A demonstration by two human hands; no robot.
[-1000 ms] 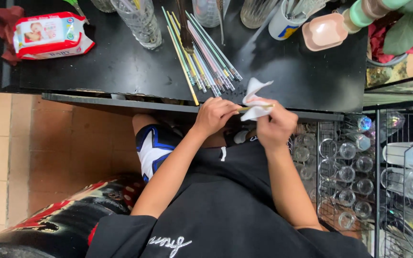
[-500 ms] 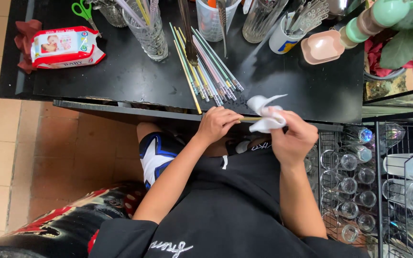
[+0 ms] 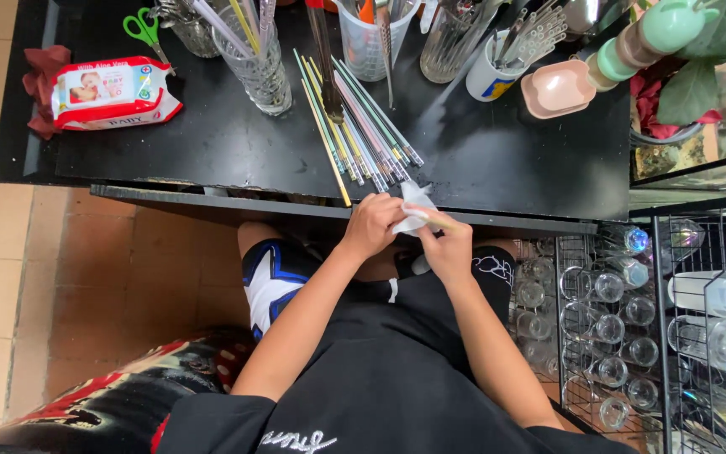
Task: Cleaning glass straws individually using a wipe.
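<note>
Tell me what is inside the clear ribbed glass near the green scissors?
The clear ribbed glass holds several long thin straws, pale and yellow, leaning out. Their lower ends blur behind the ribbing.

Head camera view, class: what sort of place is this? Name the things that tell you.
Probably a drinks stall or café wash-up corner. A fan of reusable straws lies on the black counter, cups of cutlery stand behind, and wire racks of upturned glasses stand beside the seated person.

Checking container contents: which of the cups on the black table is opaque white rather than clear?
The white cup beside the pink dish, at the table's right end; the other cups and glasses are see-through.
</note>
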